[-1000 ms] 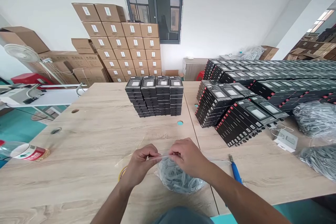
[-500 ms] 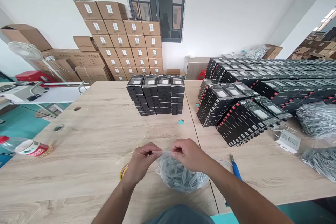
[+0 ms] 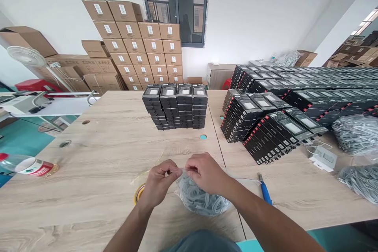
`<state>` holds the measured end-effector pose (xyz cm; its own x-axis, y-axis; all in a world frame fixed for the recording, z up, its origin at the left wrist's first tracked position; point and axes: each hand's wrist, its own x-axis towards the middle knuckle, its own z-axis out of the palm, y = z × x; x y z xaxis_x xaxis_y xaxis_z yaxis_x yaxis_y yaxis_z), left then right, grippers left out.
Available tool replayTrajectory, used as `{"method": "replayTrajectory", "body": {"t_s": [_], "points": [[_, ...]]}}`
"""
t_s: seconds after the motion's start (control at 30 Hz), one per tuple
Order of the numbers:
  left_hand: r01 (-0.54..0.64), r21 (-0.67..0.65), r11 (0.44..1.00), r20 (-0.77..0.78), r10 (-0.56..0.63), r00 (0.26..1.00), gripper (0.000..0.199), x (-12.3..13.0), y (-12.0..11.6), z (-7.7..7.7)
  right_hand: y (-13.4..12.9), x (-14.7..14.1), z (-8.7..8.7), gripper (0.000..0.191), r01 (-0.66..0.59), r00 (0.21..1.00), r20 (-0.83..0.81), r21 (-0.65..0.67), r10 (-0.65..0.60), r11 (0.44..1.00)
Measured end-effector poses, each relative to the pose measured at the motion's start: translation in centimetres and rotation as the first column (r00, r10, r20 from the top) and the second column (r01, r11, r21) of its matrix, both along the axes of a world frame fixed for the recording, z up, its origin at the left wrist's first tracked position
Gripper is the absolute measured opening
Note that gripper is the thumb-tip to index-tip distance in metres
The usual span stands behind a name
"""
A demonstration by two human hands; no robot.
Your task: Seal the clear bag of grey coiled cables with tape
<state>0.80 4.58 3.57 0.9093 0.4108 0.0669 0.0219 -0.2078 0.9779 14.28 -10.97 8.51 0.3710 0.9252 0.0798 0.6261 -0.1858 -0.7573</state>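
A clear plastic bag of grey cables lies on the table in front of me. Over its upper left edge, my left hand pinches a thin see-through edge that looks like part of the bag's plastic. My right hand, also closed in a pinch, grips the same film very close to the left fingertips. The right hand hides part of the bag. Partly behind my left hand lies a yellow roll of tape.
A blue-handled tool lies right of the bag. Stacks of black boxes stand ahead, with more black boxes at right. Further right are bagged grey cables and a small white box. A bottle lies at left.
My right hand has moved slightly left, closing the gap to my left hand. The left hand stays nearly in place, and both remain pinched on the film.
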Motion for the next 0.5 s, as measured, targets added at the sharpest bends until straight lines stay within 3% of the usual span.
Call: {"method": "replayTrajectory", "body": {"t_s": [0.23, 0.33, 0.5], "points": [[0.008, 0.088, 0.996, -0.073, -0.001, 0.997, 0.041, -0.1, 0.4, 0.8, 0.2, 0.2, -0.1, 0.01, 0.051, 0.998, 0.023, 0.018, -0.052, 0.999], [0.1, 0.111, 0.989, -0.077, -0.092, 0.993, 0.036, -0.2, 1.8, 0.3, 0.7, 0.5, -0.3, 0.006, 0.021, 0.998, 0.067, -0.003, -0.021, 1.0], [0.025, 0.242, 0.97, -0.014, -0.023, 1.0, 0.034, 0.0, 3.7, -0.7, 1.5, 1.0, -0.6, 0.003, 0.008, 0.991, 0.136, -0.097, 0.005, 0.995]]}}
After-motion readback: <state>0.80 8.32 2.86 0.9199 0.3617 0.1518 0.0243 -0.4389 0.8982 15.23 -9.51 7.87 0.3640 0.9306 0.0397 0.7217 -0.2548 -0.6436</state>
